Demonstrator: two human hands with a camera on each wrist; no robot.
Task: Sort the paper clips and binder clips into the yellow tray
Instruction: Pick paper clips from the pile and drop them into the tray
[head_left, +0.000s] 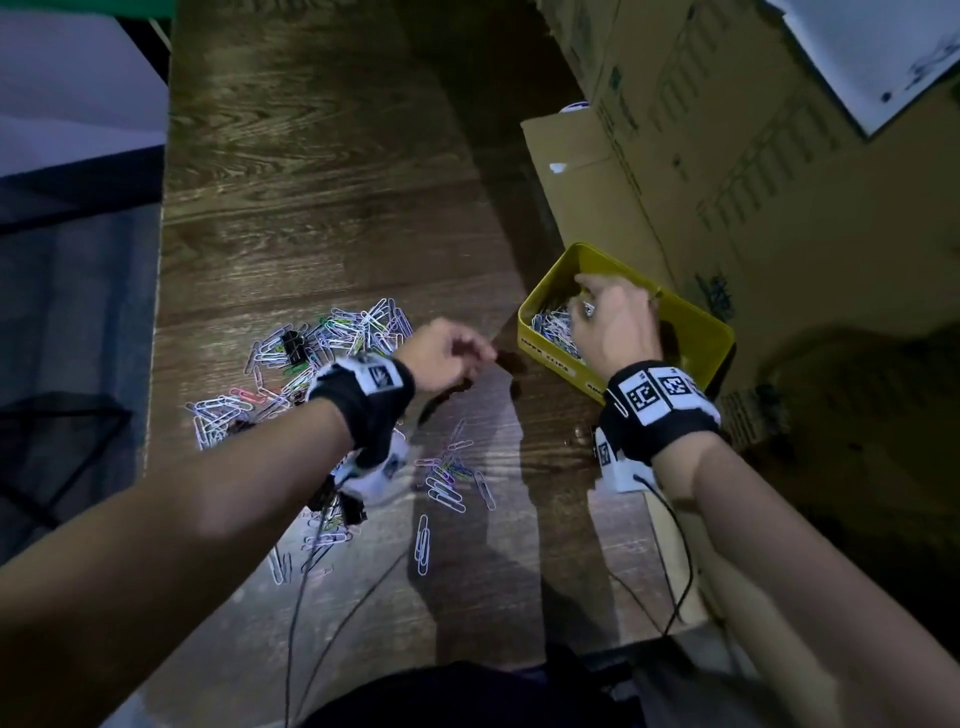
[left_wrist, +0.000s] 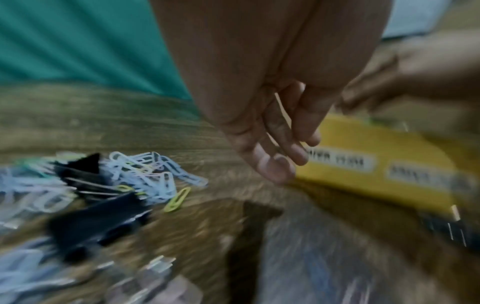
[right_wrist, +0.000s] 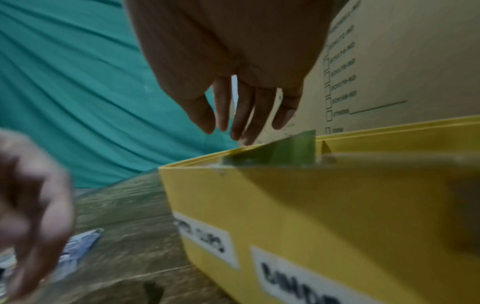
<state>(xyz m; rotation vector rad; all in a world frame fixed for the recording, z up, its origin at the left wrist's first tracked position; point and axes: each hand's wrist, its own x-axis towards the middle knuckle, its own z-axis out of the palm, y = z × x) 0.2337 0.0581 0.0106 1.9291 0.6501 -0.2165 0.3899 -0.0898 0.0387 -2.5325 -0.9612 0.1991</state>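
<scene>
The yellow tray (head_left: 698, 316) (left_wrist: 363, 185) (right_wrist: 285, 195) stands at the table's right with white labels on its near wall. Paper clips (head_left: 553, 325) fill its left compartment. My right hand (head_left: 597, 306) (right_wrist: 244, 115) hovers over that compartment, fingers straight and pointing down, with nothing held. My left hand (head_left: 457, 353) (left_wrist: 280, 148) hangs empty with relaxed fingers just left of the tray, above bare wood. Loose paper clips (head_left: 343, 327) (left_wrist: 145, 170) lie in heaps to its left, mixed with black binder clips (head_left: 293, 345) (left_wrist: 96, 222).
More paper clips (head_left: 447, 478) and binder clips (head_left: 340, 506) lie near my left wrist. Cardboard boxes (head_left: 727, 156) stand right behind the tray. The wooden table (head_left: 337, 182) stretches away ahead; its left edge drops off. Cables (head_left: 322, 597) trail from both wrists.
</scene>
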